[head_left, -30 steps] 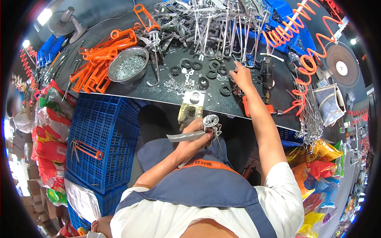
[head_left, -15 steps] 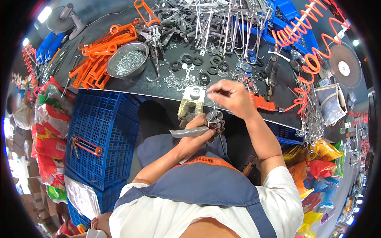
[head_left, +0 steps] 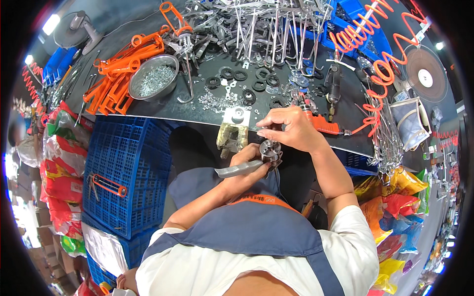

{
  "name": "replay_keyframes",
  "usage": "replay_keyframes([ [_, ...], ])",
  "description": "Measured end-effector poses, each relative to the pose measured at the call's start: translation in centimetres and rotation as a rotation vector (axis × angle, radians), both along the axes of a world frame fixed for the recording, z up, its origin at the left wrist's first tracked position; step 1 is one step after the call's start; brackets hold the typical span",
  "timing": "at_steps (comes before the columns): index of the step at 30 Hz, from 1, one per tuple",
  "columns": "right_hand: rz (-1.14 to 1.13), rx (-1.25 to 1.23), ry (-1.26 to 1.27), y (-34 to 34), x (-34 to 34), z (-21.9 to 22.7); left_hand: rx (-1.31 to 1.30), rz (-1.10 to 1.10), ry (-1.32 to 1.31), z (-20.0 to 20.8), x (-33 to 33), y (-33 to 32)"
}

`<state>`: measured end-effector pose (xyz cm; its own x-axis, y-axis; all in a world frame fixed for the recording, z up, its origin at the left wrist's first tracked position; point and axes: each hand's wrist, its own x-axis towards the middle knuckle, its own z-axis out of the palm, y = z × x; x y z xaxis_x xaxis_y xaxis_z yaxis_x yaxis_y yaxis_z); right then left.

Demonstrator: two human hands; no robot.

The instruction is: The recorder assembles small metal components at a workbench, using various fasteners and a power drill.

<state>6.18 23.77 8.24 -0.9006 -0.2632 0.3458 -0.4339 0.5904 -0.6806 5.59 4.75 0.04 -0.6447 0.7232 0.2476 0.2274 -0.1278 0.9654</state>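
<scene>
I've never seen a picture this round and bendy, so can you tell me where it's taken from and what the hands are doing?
There's no robot here, just two bare hands. The camera is worn on the head and looks down. Its very wide lens makes straight edges look curved.

The left hand grips a metal part with a grey handle and a round end. The right hand is just above that round end, finger and thumb close together. I can't tell if anything is between them.

On the dark table lie orange frames, a bowl of small shiny bits, black rings, an orange tool and, behind, a big pile of metal pieces.
</scene>
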Motion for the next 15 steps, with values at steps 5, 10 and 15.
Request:
replay_keyframes([
  [5,-0.013,-0.164,0.054,0.1,1.0,-0.4,-0.025,0.005,-0.239,1.0,0.1,0.3],
  [10,0.024,0.084,-0.115,0.7,1.4,-1.4,0.11,-0.03,-0.297,-0.3,0.0,0.7],
  [15,-0.204,-0.431,-0.049,1.7,3.4,-4.7,0.279,-0.031,0.034,-0.1,-2.1,0.1],
])
